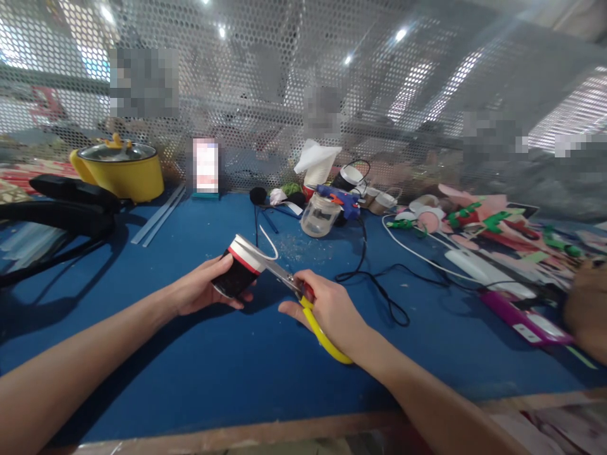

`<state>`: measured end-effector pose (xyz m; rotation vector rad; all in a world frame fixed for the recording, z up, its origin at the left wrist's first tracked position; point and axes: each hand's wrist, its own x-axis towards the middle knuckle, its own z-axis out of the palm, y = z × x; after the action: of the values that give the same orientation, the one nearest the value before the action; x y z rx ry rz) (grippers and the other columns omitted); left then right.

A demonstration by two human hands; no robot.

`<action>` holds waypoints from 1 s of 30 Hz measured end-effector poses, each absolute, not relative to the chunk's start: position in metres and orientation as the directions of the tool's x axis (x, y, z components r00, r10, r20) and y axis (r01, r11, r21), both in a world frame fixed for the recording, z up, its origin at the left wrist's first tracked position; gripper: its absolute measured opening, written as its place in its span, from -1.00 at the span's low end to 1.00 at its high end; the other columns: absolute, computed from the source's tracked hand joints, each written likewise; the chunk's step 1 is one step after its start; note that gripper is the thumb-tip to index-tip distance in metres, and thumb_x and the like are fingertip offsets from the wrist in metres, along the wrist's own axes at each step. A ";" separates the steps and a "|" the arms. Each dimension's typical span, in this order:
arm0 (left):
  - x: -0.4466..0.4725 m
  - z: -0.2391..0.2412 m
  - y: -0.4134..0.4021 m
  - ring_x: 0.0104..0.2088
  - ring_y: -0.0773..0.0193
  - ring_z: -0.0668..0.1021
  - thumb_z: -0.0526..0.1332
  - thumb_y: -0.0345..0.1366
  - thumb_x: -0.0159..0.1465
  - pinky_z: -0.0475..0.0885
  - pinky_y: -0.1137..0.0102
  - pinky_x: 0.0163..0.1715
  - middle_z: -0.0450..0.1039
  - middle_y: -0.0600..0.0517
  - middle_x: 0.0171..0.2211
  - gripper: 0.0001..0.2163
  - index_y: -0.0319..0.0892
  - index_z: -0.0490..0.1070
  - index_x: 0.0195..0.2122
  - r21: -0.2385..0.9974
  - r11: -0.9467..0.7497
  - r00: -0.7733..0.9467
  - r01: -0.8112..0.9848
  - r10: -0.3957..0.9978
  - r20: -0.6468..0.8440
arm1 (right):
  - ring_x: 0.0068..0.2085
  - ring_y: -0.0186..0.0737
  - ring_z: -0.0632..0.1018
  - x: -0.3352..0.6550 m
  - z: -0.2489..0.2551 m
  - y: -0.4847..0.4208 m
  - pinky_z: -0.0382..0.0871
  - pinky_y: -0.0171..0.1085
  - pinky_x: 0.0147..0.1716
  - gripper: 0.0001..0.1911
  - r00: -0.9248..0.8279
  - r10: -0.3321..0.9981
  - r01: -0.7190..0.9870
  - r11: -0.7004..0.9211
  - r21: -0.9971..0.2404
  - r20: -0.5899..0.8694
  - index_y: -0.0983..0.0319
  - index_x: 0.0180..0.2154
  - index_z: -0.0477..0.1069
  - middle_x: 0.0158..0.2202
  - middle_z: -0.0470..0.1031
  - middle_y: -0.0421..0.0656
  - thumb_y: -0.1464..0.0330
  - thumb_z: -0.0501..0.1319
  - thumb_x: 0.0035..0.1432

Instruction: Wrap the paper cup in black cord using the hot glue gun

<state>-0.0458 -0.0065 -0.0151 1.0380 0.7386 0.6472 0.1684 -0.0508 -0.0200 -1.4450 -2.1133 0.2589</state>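
My left hand [211,284] is wrapped round a paper cup [239,272] that has a black lower part, a red band and a white top, held tilted above the table. A thin white strip [271,243] curls away from the cup's rim. In my right hand [327,306] are scissors [327,338] with yellow and red handles, fingers closed about the grips. Their blades [282,273] reach left to the cup's rim, beside the base of the strip. How far apart the blades stand is hard to see.
Behind the cup stand a clear jar [320,216], a blue glue gun [348,202] with a black cord and more cups [349,177]. A lit phone [206,167] and a yellow pot [126,174] are at back left. Rightward lie a purple-ended power strip [524,319] and another person's hand [588,303].
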 end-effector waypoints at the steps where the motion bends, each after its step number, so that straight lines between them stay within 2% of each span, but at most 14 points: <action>1: -0.046 -0.016 -0.006 -0.46 0.24 0.46 0.08 -0.01 0.04 0.38 0.41 -0.56 0.37 -0.15 -0.31 -0.55 -0.28 0.25 -0.18 0.910 0.394 0.617 -0.132 0.751 -0.236 | -0.52 -0.32 0.36 0.169 -0.020 -0.050 0.21 -0.36 -0.53 -0.61 -0.270 0.902 0.796 0.406 -0.450 0.336 0.25 -0.38 0.25 -0.53 0.34 -0.20 0.08 0.17 -0.15; 4: -0.045 -0.017 -0.006 -0.54 0.32 0.44 0.09 -0.10 0.08 0.30 0.52 -0.68 0.38 -0.11 -0.40 -0.65 -0.29 0.27 -0.23 0.928 0.355 0.593 -0.110 0.773 -0.225 | -0.47 -0.29 0.38 0.170 -0.023 -0.047 0.24 -0.34 -0.48 -0.56 -0.279 0.893 0.797 0.420 -0.434 0.353 0.27 -0.35 0.25 -0.48 0.35 -0.17 0.07 0.20 -0.19; 9: -0.042 -0.012 -0.011 -0.54 0.36 0.43 0.12 -0.15 0.07 0.29 0.54 -0.70 0.34 -0.02 -0.43 -0.70 -0.24 0.23 -0.24 0.956 0.292 0.559 -0.011 0.795 -0.236 | -0.39 -0.23 0.40 0.169 -0.027 -0.044 0.26 -0.29 -0.42 -0.47 -0.273 0.889 0.789 0.426 -0.442 0.368 0.29 -0.29 0.24 -0.41 0.36 -0.11 0.06 0.23 -0.26; 19: -0.041 -0.010 -0.011 -0.52 0.35 0.42 0.13 -0.14 0.05 0.30 0.51 -0.67 0.27 0.02 -0.44 -0.67 -0.24 0.18 -0.23 0.974 0.221 0.503 0.057 0.836 -0.219 | -0.49 -0.29 0.37 0.168 -0.023 -0.049 0.22 -0.33 -0.50 -0.58 -0.262 0.913 0.813 0.383 -0.438 0.313 0.25 -0.36 0.24 -0.50 0.35 -0.18 0.07 0.18 -0.17; 26: -0.046 -0.009 -0.006 -0.46 0.30 0.45 0.19 -0.16 0.01 0.36 0.44 -0.57 0.32 -0.01 -0.37 -0.61 -0.23 0.21 -0.18 0.986 0.140 0.442 0.085 0.882 -0.164 | -0.56 -0.34 0.33 0.168 -0.022 -0.049 0.18 -0.37 -0.56 -0.64 -0.249 0.913 0.814 0.378 -0.442 0.324 0.25 -0.41 0.26 -0.58 0.32 -0.22 0.08 0.15 -0.12; 30: -0.051 -0.008 -0.003 -0.38 0.21 0.46 0.17 -0.08 0.00 0.38 0.34 -0.43 0.37 -0.10 -0.27 -0.56 -0.21 0.25 -0.14 0.970 0.237 0.499 -0.052 0.848 -0.180 | -0.56 -0.35 0.33 0.168 -0.022 -0.051 0.18 -0.38 -0.55 -0.65 -0.261 0.900 0.795 0.406 -0.450 0.350 0.25 -0.40 0.26 -0.58 0.31 -0.22 0.10 0.14 -0.10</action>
<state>-0.0510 -0.0029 -0.0080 1.1731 0.8488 0.7304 0.1681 -0.0508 -0.0216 -1.4374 -2.1107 0.2455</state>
